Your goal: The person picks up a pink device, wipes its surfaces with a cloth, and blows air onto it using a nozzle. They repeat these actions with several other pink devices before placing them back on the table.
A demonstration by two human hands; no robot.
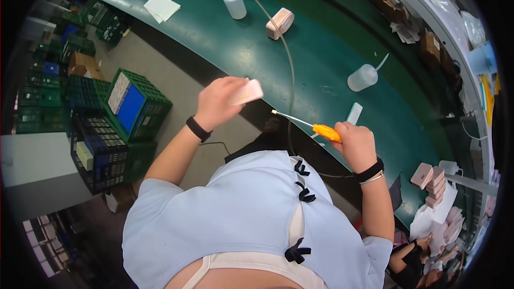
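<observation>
My left hand (pixel 218 101) grips a small pale pink plastic case (pixel 247 93) with rounded corners, held up near the bench edge. Its fingers wrap round the case from the left. My right hand (pixel 354 144) is closed round the yellow-orange handle of a screwdriver (pixel 324 131). The thin shaft points left toward the pink case, with a pale bit at its tip, apart from the case. Just beyond my right hand, a pale flat strip (pixel 354 113) lies on the green bench (pixel 235 53).
Two translucent squeeze bottles (pixel 234 4) (pixel 363 77) and a pink device (pixel 280 23) stand on the bench. A grey hose (pixel 289 56) crosses it. White papers (pixel 161 7) lie far left; stacked pink cases (pixel 436 186) sit right. Green crates (pixel 140 104) stand left, a person (pixel 409 259) lower right.
</observation>
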